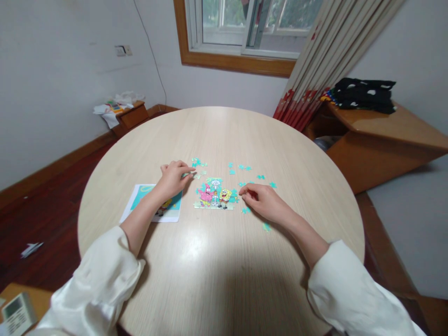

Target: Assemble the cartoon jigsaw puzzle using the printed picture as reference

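Evidently the work centres on a small, partly assembled cardboard jigsaw puzzle (215,198) with pink, yellow and teal cartoon figures, lying flat near the middle of a round, pale wood-grain table (189,280). At its right edge the bare right hand (257,198) has thumb and fingers drawn close together; whether a piece is pinched between them I cannot tell, since the fingers cover that spot. The bare left hand (175,177) reaches past the puzzle's upper left, index finger and thumb slightly apart beside a loose cluster of teal puzzle pieces (196,162); at this size, I cannot tell whether it grips anything either. Beneath the left forearm lies a white-bordered printed picture sheet (177,205) in teal and yellow (half hidden by the arm).

Several risks suggest themselves. The puzzle seems to have nothing framing it, so a sideways push from the right fingertips could shear joined pieces apart. A lone teal-green puzzle piece (267,227) lies close to the right wrist, where a low sweep of the forearm could knock it away. Similar teal colouring could also cause a piece to be tried in the wrong place. Finally, a dragging left forearm could shift the sheet.
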`<state>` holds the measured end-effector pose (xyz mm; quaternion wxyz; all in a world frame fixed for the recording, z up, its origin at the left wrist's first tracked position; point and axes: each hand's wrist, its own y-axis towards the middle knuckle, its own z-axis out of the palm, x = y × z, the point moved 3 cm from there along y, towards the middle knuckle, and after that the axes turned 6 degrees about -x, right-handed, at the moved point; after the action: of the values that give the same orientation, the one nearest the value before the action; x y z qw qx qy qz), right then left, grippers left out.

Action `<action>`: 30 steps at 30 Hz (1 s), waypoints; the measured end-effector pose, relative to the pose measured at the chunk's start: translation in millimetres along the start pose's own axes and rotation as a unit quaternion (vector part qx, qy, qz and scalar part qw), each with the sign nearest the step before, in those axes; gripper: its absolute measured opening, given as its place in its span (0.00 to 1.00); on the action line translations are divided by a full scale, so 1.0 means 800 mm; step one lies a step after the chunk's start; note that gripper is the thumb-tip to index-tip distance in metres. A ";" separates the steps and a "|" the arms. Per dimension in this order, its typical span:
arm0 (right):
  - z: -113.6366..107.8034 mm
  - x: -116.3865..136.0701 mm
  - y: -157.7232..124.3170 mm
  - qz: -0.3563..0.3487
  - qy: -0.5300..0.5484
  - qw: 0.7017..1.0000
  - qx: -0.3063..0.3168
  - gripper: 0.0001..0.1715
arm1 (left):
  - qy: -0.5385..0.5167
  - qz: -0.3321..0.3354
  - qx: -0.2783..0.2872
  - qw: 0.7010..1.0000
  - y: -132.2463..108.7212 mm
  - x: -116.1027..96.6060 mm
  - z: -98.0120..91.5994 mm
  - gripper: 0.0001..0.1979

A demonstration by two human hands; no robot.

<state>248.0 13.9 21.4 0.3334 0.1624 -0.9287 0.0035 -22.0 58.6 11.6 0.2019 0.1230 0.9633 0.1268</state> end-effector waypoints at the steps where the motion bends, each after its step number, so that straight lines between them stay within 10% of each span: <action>1: 0.000 0.000 0.000 0.000 0.000 1.000 0.000 0.11 | 0.008 0.006 0.004 1.000 0.000 -0.002 0.004 0.12; 19: 0.001 -0.002 0.000 -0.017 0.004 1.000 -0.011 0.10 | 0.052 0.060 0.034 0.996 0.004 -0.010 0.020 0.09; 30: 0.002 -0.003 0.001 -0.045 0.031 0.998 -0.037 0.09 | 0.047 0.100 -0.107 0.988 0.008 -0.018 0.013 0.09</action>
<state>248.1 15.4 18.7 0.3676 0.1917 -0.9091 -0.0413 -3.5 62.2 9.1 0.1543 0.1900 0.9356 0.2546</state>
